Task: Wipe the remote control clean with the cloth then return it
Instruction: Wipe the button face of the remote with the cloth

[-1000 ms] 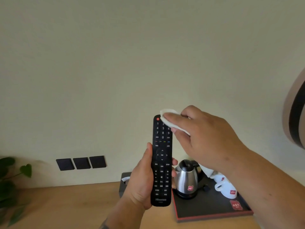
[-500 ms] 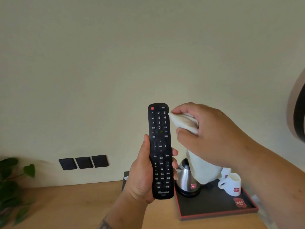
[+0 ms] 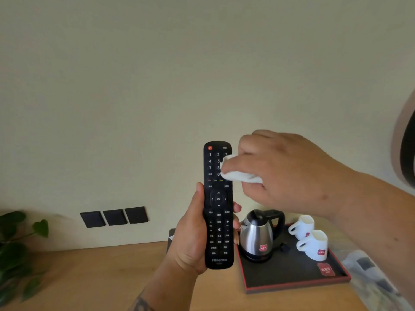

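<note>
A black remote control (image 3: 218, 212) stands upright in mid-air, buttons facing me, above the wooden table. My left hand (image 3: 190, 239) grips its lower half from the left side. My right hand (image 3: 280, 171) is closed on a bunched white cloth (image 3: 238, 173) and presses it against the number keys on the remote's upper right. The cloth covers a few of those keys.
A black tray with a red rim (image 3: 292, 286) sits on the wooden table (image 3: 89, 277) and carries a steel kettle (image 3: 258, 236) and two white mugs (image 3: 312, 243). Three dark wall plates (image 3: 114, 217) and a green plant (image 3: 15, 250) lie to the left.
My right hand lifted the cloth off the remote's top, swung out to the right, then came back onto the number keys. The remote stayed upright in my left hand.
</note>
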`<state>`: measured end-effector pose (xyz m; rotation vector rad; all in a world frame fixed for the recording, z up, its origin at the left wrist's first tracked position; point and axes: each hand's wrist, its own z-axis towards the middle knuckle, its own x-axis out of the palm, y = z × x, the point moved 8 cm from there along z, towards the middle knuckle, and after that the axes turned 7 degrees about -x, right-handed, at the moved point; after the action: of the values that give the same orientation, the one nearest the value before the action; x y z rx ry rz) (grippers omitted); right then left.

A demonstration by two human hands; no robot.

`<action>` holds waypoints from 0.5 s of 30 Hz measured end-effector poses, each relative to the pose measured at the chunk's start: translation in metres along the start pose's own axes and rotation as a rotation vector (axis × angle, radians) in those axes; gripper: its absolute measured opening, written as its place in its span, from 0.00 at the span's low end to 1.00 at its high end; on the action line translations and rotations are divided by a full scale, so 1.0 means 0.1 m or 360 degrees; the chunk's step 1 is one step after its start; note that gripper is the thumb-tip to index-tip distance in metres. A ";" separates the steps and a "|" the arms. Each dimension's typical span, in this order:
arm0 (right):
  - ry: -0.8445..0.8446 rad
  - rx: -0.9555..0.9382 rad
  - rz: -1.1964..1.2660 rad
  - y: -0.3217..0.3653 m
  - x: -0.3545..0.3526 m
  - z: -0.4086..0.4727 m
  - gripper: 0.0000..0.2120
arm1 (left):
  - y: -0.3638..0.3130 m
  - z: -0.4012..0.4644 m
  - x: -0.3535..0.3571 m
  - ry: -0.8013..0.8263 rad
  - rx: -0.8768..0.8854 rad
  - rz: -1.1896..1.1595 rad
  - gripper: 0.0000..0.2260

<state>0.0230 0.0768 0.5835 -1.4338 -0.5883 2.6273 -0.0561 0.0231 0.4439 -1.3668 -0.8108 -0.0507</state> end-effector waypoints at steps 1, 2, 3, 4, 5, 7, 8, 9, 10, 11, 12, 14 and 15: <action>0.0032 -0.0008 0.0020 0.02 0.04 -0.01 0.17 | 0.01 0.00 -0.01 -0.0011 0.0004 0.0012 0.27; 0.0062 -0.0008 0.0049 0.03 0.07 -0.03 0.17 | 0.02 0.01 -0.02 -0.0021 0.0006 0.0019 0.28; 0.0089 -0.0001 0.0084 0.04 0.10 -0.04 0.17 | 0.03 0.02 -0.03 -0.0027 0.0006 0.0019 0.28; 0.0107 0.0011 0.0126 0.05 0.13 -0.05 0.18 | 0.04 0.03 -0.04 -0.0027 0.0002 0.0015 0.28; 0.0113 0.0027 0.0173 0.04 0.14 -0.07 0.18 | 0.05 0.03 -0.05 -0.0027 -0.0001 0.0012 0.28; 0.0077 0.0054 0.0247 0.02 0.14 -0.09 0.17 | 0.06 0.04 -0.05 -0.0023 0.0000 0.0013 0.28; 0.0029 0.0067 0.0260 0.01 0.12 -0.09 0.17 | 0.06 0.05 -0.05 -0.0021 0.0002 0.0013 0.28; -0.0041 0.0087 0.0257 0.00 0.09 -0.08 0.18 | 0.06 0.05 -0.04 -0.0019 0.0003 0.0017 0.28; -0.0121 0.0119 0.0242 -0.03 0.05 -0.07 0.18 | 0.07 0.06 -0.02 -0.0015 0.0003 0.0021 0.28; -0.0192 0.0160 0.0218 -0.07 0.01 -0.06 0.17 | 0.07 0.06 -0.01 -0.0008 0.0002 0.0027 0.27; -0.0239 0.0196 0.0188 -0.10 -0.01 -0.05 0.18 | 0.08 0.06 0.00 -0.0002 0.0000 0.0029 0.27; -0.0263 0.0202 0.0131 -0.08 0.00 -0.06 0.18 | 0.08 0.07 0.01 0.0005 -0.0002 0.0028 0.27; -0.0244 0.0170 0.0117 -0.04 0.04 -0.08 0.18 | 0.08 0.07 0.01 0.0005 0.0003 0.0027 0.27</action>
<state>0.0269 0.0838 0.5781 -1.2564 -0.4082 2.7971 -0.0552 0.0312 0.4378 -1.3711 -0.7965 -0.0387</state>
